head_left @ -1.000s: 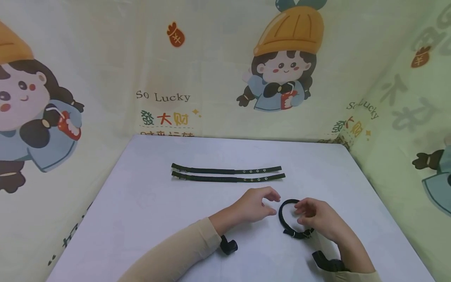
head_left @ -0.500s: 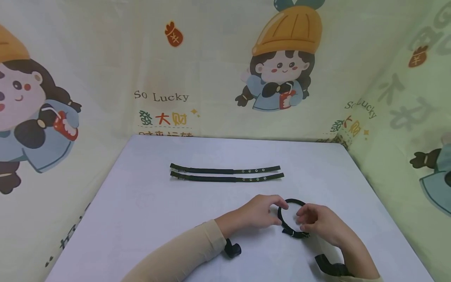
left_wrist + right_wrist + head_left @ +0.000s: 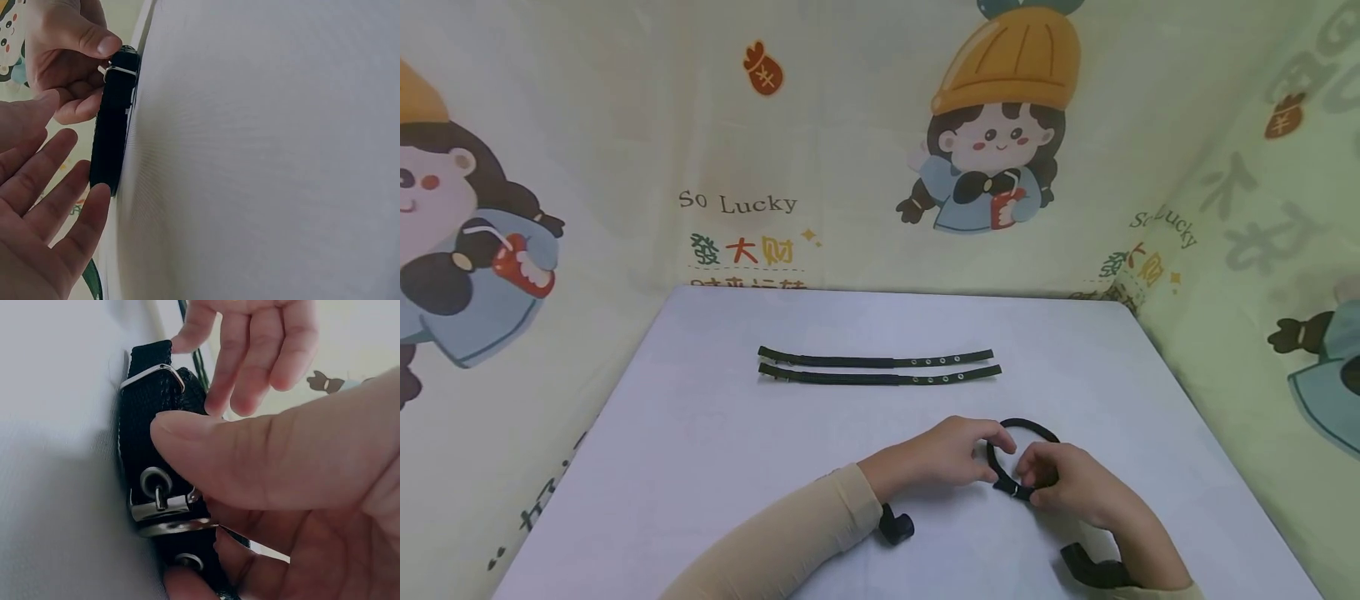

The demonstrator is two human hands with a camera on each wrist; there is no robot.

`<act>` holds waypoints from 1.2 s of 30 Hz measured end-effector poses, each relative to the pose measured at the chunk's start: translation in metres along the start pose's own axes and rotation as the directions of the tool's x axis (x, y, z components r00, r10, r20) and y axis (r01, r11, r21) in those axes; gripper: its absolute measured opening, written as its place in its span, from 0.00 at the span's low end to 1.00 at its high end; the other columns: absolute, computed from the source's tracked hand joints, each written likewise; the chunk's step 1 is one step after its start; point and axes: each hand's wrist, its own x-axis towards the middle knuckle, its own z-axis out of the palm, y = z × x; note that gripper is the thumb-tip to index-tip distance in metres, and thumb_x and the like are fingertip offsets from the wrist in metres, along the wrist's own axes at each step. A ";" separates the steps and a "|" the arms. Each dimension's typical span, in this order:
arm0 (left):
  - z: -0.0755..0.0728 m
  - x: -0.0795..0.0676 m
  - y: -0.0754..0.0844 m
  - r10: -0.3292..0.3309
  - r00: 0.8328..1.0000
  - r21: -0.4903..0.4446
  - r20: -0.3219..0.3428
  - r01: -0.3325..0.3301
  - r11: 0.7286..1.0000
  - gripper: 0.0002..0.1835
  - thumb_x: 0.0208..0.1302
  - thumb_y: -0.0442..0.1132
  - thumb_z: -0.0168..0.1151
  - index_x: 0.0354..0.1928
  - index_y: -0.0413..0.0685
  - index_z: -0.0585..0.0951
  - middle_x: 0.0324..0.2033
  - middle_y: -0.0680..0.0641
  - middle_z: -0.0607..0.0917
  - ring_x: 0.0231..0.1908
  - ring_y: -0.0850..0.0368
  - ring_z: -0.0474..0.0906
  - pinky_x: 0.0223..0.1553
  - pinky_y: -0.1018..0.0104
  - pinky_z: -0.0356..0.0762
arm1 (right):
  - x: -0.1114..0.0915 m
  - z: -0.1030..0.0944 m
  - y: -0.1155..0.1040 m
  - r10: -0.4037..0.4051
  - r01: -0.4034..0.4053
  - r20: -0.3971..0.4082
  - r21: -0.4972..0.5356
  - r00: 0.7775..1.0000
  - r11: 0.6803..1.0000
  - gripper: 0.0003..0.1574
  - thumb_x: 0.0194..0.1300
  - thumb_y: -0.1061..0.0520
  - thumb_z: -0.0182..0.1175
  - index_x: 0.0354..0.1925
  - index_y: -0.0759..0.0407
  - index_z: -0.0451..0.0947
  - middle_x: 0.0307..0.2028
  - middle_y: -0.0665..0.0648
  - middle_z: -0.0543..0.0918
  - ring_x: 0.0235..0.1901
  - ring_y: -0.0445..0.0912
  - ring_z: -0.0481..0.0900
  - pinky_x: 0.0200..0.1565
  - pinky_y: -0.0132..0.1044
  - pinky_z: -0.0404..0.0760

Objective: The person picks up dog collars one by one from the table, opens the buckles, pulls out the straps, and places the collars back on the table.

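A black collar [image 3: 1028, 423], fastened into a loop, stands on its edge on the white table. In the right wrist view its metal buckle [image 3: 164, 507] has the prong through an eyelet, and a metal keeper [image 3: 153, 376] crosses the strap above. My right hand [image 3: 1078, 479] pinches the collar beside the buckle, thumb on the outer face and fingers behind. At the loop's left side is my left hand [image 3: 958, 450], thumb and fingers spread apart. In the left wrist view its fingertips [image 3: 97, 195] lie right at the strap's lower end.
Two dark straps with eyelets, the upper strap [image 3: 850, 362] and the lower strap [image 3: 850, 379], lie straight and parallel farther back on the white table [image 3: 715, 475]. A cartoon-printed cloth [image 3: 865, 167] hangs around the table. Black wrist devices sit under both forearms.
My left hand has moved right to the loop's left side. My right hand has come down and now pinches the collar by its buckle. The two straps stay put.
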 end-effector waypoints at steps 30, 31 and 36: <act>-0.006 -0.001 0.000 0.097 0.986 0.078 -0.138 -0.087 0.993 0.19 0.67 0.31 0.75 0.57 0.52 0.85 0.46 0.57 0.92 0.42 0.73 0.80 0.45 0.81 0.77 | 0.000 0.001 -0.024 -0.053 0.076 -0.391 0.046 0.919 0.996 0.12 0.65 0.71 0.72 0.42 0.57 0.83 0.37 0.54 0.87 0.37 0.41 0.84 0.39 0.32 0.86; -0.007 -0.001 0.000 0.096 0.985 0.076 -0.141 -0.086 0.993 0.18 0.67 0.32 0.75 0.57 0.52 0.85 0.46 0.58 0.92 0.42 0.73 0.80 0.45 0.81 0.77 | 0.000 0.001 -0.024 -0.056 0.082 -0.395 0.048 0.917 0.996 0.13 0.65 0.71 0.71 0.41 0.56 0.83 0.37 0.54 0.87 0.37 0.41 0.84 0.40 0.32 0.86; -0.008 -0.003 0.002 0.095 0.983 0.082 -0.158 -0.083 0.993 0.19 0.65 0.33 0.77 0.56 0.54 0.85 0.44 0.59 0.91 0.42 0.74 0.79 0.44 0.81 0.77 | 0.001 0.001 -0.026 -0.059 0.098 -0.401 0.076 0.914 0.992 0.13 0.65 0.72 0.71 0.42 0.57 0.83 0.37 0.54 0.87 0.38 0.40 0.85 0.42 0.32 0.87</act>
